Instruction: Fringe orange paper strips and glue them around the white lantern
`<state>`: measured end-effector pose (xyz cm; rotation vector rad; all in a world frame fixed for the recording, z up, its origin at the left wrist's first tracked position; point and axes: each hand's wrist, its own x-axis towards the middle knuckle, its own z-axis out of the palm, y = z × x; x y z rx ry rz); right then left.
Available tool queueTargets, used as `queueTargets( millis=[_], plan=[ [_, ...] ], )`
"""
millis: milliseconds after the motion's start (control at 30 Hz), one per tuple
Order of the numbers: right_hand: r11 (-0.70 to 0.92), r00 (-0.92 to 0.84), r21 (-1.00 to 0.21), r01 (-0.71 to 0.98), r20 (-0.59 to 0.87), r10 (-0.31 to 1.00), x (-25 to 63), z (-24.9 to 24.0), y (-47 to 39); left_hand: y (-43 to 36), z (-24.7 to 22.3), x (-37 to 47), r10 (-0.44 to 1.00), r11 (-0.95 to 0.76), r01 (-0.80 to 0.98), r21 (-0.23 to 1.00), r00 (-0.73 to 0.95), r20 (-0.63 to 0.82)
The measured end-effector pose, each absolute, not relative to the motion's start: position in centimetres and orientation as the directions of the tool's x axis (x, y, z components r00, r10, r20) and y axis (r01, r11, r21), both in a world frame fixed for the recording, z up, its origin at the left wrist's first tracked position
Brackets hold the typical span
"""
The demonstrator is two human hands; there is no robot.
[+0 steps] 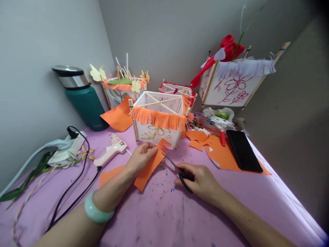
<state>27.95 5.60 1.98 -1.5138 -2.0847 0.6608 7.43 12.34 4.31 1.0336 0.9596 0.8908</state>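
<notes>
My left hand (142, 156) pinches an orange paper strip (147, 173) near its upper end, where the edge is cut into a fine fringe. Black-handled scissors (185, 177) are in my right hand (202, 180), fingers wrapped round the handles, with the blades pointing up and left to the strip's fringed edge. Just behind the strip stands a white box lantern (158, 133) with wooden corner sticks, a yellow flower drawing and an orange fringe (160, 117) along its top. Another orange piece (110, 174) lies partly under my left forearm.
At left are a teal bottle (86, 104), a glue gun (113, 149) and a power strip (68, 149) with trailing cables. Behind stand more decorated lanterns (233, 84). On the right, a phone (244, 151) and red marker (222, 138) rest on orange paper (226, 161), beside scraps (197, 139).
</notes>
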Motion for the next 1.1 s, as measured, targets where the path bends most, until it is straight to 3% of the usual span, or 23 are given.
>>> queueTargets(
  millis=[333, 1100],
  plan=[
    [0.274, -0.268, -0.627, 0.729, 0.106, 0.957, 28.14, 1.56, 5.55, 12.4, 4.7, 7.32, 0.888, 0.359, -0.1, 0.928, 0.342, -0.307],
    [0.282, -0.283, -0.63, 0.724, 0.102, 0.954, 28.01, 1.89, 5.73, 12.56, 3.74, 7.19, 0.865, 0.322, -0.074, 0.944, 0.428, -0.262]
  ],
)
